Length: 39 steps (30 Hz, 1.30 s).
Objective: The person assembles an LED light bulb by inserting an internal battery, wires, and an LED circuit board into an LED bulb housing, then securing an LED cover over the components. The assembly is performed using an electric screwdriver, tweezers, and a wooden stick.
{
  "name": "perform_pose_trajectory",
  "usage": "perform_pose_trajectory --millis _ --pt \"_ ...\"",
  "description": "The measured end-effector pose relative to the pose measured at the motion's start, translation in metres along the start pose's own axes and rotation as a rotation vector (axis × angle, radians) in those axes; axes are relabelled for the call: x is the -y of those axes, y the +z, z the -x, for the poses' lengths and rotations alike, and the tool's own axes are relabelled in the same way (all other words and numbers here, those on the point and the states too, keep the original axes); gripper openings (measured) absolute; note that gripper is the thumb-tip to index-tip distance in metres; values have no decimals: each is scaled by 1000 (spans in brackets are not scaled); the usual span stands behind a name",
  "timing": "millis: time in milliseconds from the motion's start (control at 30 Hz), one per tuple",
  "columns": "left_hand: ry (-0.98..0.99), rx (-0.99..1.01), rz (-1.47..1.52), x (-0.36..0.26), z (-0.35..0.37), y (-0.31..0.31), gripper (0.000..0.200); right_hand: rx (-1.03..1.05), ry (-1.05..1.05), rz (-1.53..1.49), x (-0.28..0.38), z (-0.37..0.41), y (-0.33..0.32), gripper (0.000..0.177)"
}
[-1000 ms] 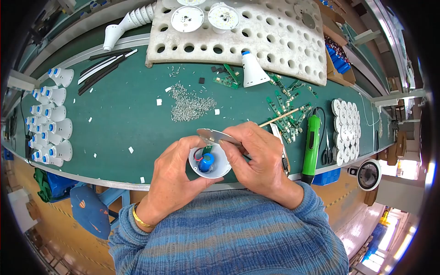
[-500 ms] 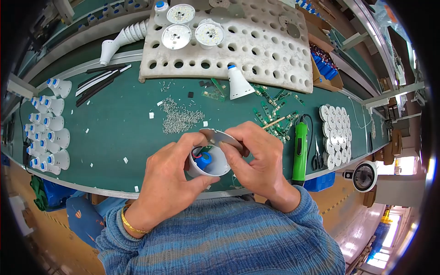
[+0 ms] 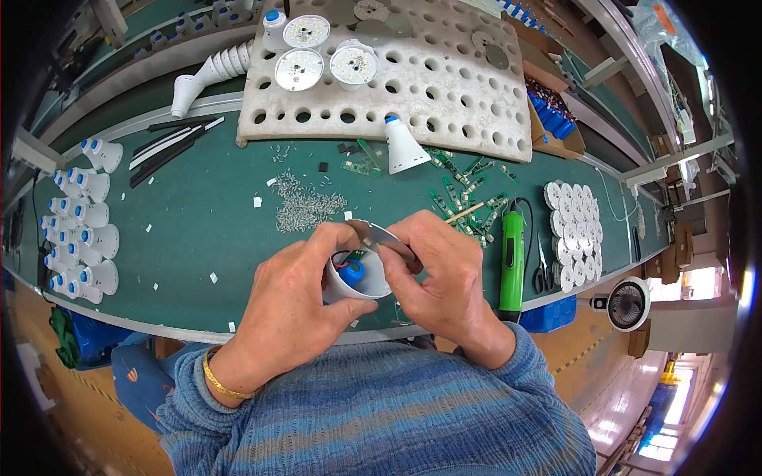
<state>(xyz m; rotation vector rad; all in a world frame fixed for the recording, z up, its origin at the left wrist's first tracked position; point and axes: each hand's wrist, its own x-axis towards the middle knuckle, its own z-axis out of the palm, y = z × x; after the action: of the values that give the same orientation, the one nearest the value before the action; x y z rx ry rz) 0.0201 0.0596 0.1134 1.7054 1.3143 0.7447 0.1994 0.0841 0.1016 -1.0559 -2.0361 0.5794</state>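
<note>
My left hand point(image 3: 298, 297) is wrapped round a white cup-shaped housing point(image 3: 371, 284), its open mouth facing up. Inside the housing sit a blue part point(image 3: 351, 273), a dark and red wire and a bit of green board. Between the fingers and thumb of my right hand point(image 3: 444, 289) is a thin metal disc point(image 3: 387, 241), tilted over the housing's rim. My left fingertips are close to the disc's left edge. Small metal screws point(image 3: 308, 205) lie in a loose pile just beyond my hands.
A green electric screwdriver point(image 3: 513, 262) and black scissors point(image 3: 542, 274) lie at the right, beside stacked white discs point(image 3: 573, 236). Green circuit boards point(image 3: 468, 194) are scattered behind my right hand. White housings point(image 3: 94, 238) stand at the left; a holed board point(image 3: 381, 71) lies at the back.
The view has shifted slightly, so the table's things appear a little further left. Both hands keep their hold on the housing and disc, with the disc's tilt barely altered.
</note>
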Motion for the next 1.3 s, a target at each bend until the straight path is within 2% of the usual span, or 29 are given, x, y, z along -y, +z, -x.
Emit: perform_pose_trajectory --millis 400,667,867,967,1167,1300 --pt "85 -23 -28 5 -2 -2 55 -79 -50 1 -4 -2 6 16" --pt "93 -16 13 6 -2 -3 48 -79 -64 44 -3 -2 8 14" --pt "62 4 -1 10 -2 -2 48 -51 -39 71 -3 0 9 13" --pt "63 13 -42 11 -2 -2 55 -39 -23 79 -3 1 8 13" --pt "139 1 -21 13 -3 -2 49 -30 -47 103 -3 -1 5 13" --pt "103 31 -21 13 -3 -4 50 -20 -57 87 -4 0 6 13"
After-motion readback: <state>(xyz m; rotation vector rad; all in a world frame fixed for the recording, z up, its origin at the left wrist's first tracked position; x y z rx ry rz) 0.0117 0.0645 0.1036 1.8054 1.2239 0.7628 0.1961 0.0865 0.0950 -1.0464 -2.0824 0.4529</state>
